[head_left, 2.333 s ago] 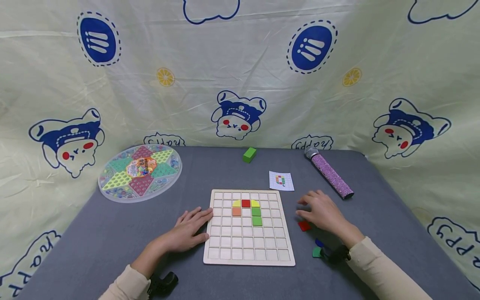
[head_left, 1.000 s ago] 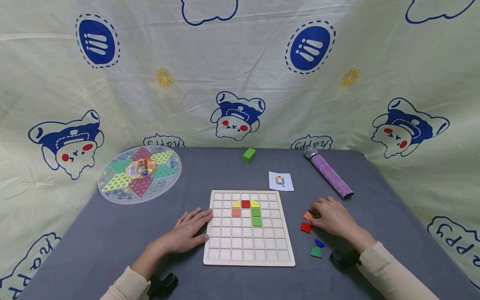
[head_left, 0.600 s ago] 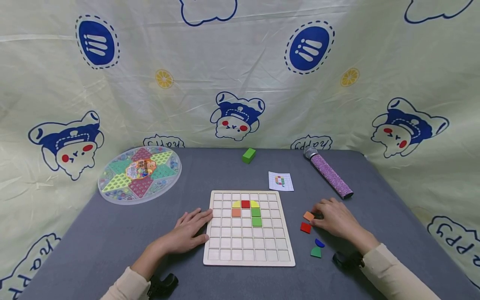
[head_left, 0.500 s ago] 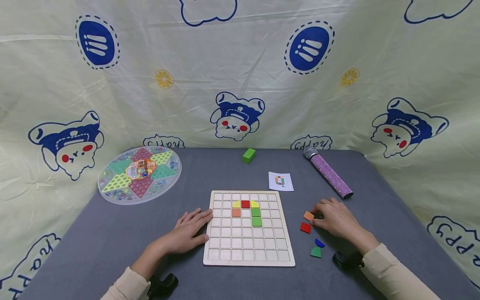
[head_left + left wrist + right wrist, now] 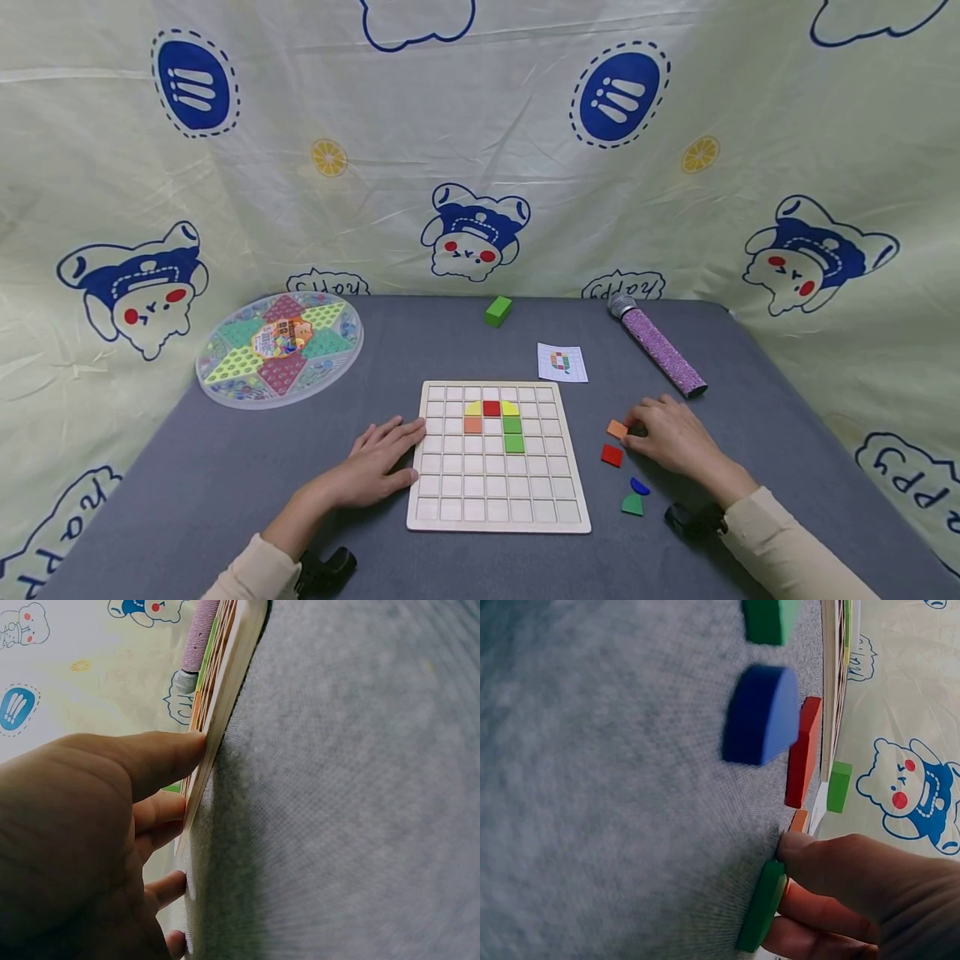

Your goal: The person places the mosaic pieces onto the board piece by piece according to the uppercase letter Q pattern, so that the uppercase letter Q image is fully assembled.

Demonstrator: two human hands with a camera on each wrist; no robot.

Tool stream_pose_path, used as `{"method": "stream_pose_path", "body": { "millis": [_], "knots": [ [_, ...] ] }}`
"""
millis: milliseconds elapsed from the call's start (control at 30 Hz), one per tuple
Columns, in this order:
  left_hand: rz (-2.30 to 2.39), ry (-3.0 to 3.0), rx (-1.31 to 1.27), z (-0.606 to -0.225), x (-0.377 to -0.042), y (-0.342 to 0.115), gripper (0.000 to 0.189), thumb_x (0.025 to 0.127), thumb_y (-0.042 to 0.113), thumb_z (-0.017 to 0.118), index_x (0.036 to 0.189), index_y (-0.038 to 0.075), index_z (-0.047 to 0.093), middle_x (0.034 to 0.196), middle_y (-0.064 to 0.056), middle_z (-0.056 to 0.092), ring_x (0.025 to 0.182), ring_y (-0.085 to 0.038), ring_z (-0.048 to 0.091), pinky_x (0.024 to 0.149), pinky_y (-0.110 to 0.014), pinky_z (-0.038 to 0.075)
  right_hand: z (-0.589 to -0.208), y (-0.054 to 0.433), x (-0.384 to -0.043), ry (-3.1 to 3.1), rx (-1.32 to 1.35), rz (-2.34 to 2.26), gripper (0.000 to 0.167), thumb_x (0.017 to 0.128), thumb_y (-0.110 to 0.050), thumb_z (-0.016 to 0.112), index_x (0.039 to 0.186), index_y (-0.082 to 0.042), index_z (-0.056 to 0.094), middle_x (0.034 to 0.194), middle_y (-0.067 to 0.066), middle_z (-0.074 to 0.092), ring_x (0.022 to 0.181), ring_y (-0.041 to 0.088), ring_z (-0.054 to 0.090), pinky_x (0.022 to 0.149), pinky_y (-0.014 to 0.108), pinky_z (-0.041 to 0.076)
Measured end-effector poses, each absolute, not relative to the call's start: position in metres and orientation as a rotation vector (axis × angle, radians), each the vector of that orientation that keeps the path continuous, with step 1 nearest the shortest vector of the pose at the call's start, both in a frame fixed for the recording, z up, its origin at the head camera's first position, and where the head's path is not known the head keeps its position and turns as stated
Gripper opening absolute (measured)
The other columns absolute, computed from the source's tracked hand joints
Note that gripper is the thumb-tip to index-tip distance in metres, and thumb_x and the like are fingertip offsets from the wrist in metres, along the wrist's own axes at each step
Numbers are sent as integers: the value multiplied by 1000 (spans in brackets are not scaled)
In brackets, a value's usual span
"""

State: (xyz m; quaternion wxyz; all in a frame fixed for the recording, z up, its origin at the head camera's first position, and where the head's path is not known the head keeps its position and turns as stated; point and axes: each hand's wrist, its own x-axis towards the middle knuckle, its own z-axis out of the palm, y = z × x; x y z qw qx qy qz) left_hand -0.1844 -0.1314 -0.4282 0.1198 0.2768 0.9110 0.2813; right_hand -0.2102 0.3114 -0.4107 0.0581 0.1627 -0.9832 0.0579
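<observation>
My left hand [image 5: 378, 462] lies with spread fingers against the left edge of a pale wooden grid board [image 5: 459, 507]. In the left wrist view, its thumb [image 5: 176, 757] touches the board's side. Yellow, red, orange and green pieces sit in the board's upper cells. To the right of the board, my right hand [image 5: 667, 433] rests low over the cloth, thumb and fingers curled about a green block [image 5: 762, 909]. An orange block [image 5: 617, 429] lies at its fingertips. A red block [image 5: 611, 455], a blue half-round block [image 5: 639, 486] and a green curved block [image 5: 632, 504] lie nearer me.
Behind the board lies a pattern card [image 5: 562, 363]. A glittery purple microphone [image 5: 663, 350] stretches along the back right. Farther back stands a green rectangular block [image 5: 498, 311]. A round Chinese checkers set [image 5: 281, 346] occupies the back left of the grey cloth-covered table [image 5: 390, 550].
My right hand has drawn slightly to the right and toward me, uncovering the orange, blue and green blocks. Over the last half second it stays put. My left hand keeps its place.
</observation>
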Motion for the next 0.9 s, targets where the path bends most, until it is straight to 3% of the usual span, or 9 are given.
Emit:
{"method": "stream_pose_path", "body": {
  "millis": [433, 900],
  "knots": [
    [811, 2665, 811, -429, -185, -131, 61, 96, 29, 53, 149, 11, 29, 157, -6, 27, 146, -37, 13, 112, -65, 4, -403, 302, -211, -2915, 498, 165, 16, 77, -23, 74, 89, -12, 72, 86, 3, 65, 75, 17, 47, 62, 30, 36],
    [814, 2657, 803, -428, -185, -131, 61, 96, 29, 53, 150, 11, 29, 157, -6, 26, 146, -37, 13, 112, -65, 4, -388, 251, -207, -2831, 638, 200, 21, 76, -26, 77, 93, -15, 73, 90, -1, 66, 84, 18, 49, 73, 37, 42]
  ]
}}
